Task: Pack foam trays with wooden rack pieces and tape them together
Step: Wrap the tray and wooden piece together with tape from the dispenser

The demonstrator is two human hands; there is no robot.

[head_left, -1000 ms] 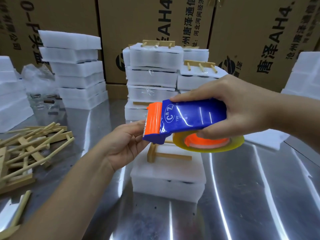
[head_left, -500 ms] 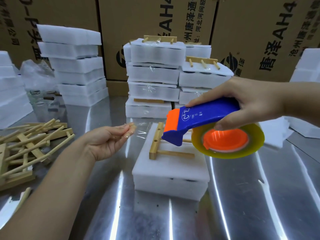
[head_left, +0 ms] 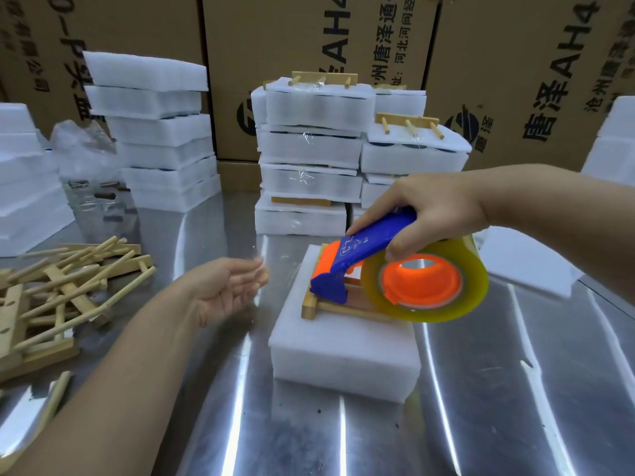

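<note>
Foam tray (head_left: 343, 348) with a wooden rack piece (head_left: 311, 304) on top sat at the centre of the steel table (head_left: 515, 389).

The right hand (head_left: 433, 214) was clamped around a blue-and-orange tape dispenser (head_left: 364, 262), its nose pressed down on the rack piece and its tape roll (head_left: 426, 280) at 3 o'clock of that. The left hand (head_left: 223, 290), at 9 o'clock of the tray and apart from it, was spread, palm up, fingers blurred. Loose rack pieces (head_left: 62, 290) lay farther at 9 o'clock; taped trays (head_left: 309, 149) were stacked at 12.
</note>
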